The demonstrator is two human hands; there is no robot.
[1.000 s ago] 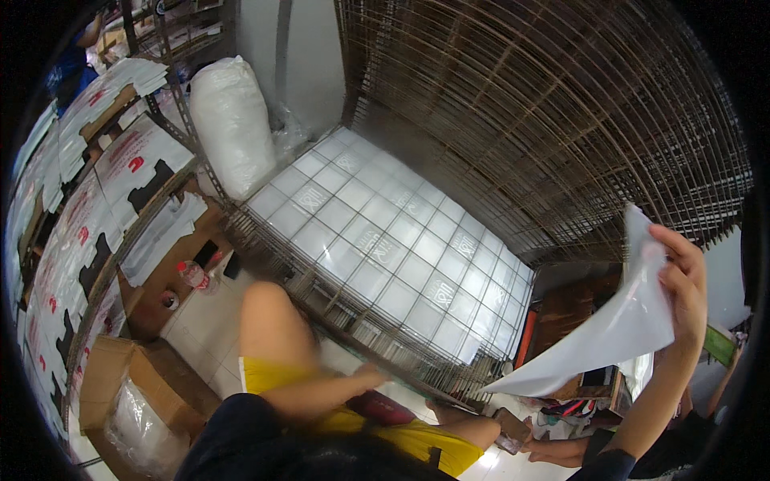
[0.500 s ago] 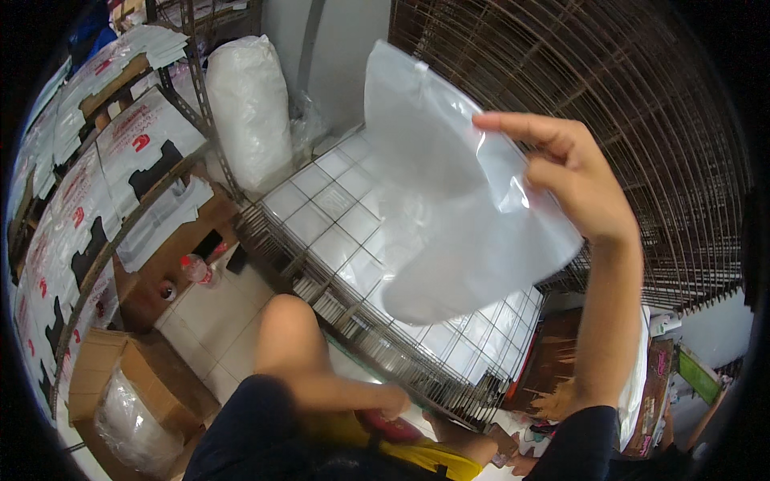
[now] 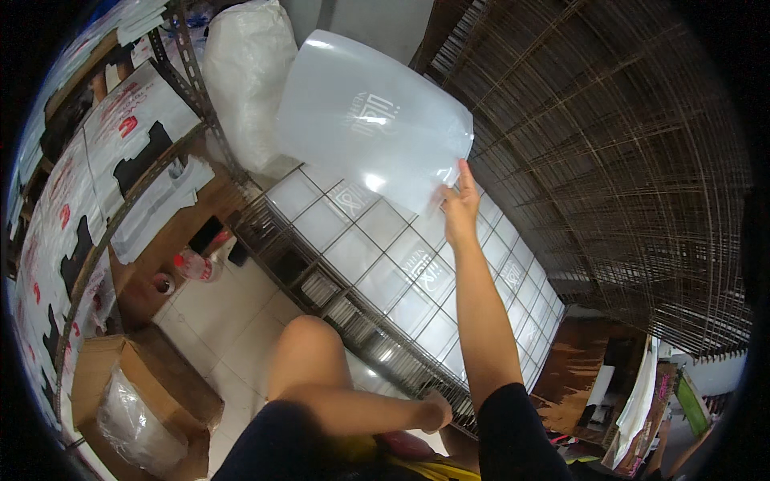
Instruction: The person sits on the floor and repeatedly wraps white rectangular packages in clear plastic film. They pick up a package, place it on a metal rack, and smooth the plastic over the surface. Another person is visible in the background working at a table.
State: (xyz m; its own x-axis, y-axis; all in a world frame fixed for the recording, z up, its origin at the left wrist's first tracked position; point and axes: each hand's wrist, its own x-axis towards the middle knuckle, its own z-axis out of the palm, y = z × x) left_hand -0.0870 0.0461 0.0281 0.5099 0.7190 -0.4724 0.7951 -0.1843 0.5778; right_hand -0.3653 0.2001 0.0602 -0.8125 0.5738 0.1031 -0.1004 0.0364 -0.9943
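My right hand (image 3: 459, 200) pinches the near right corner of a frosted, translucent plastic bag (image 3: 329, 104) with a white printed design. The bag hangs tilted in the air over the far left end of a wire drying rack (image 3: 321, 272). Several similar printed bags (image 3: 385, 224) lie flat across the rack, with the wire grid's lines showing over their area. My left hand (image 3: 437, 410) is low by my lap, beyond my bent knee (image 3: 309, 353); its fingers are too unclear to read.
Raised wire shelves (image 3: 593, 152) fill the right side. A bulging white sack (image 3: 249, 80) stands behind the rack. Left are flattened printed cartons (image 3: 132, 120) on a metal shelf, a red-capped bottle (image 3: 192, 264) on the floor and an open cardboard box (image 3: 160, 385) with clear plastic inside.
My right hand has moved left and away from me with the bag, which has swung flatter, showing its print. More of the bags on the rack now shows. My left hand has shifted slightly right.
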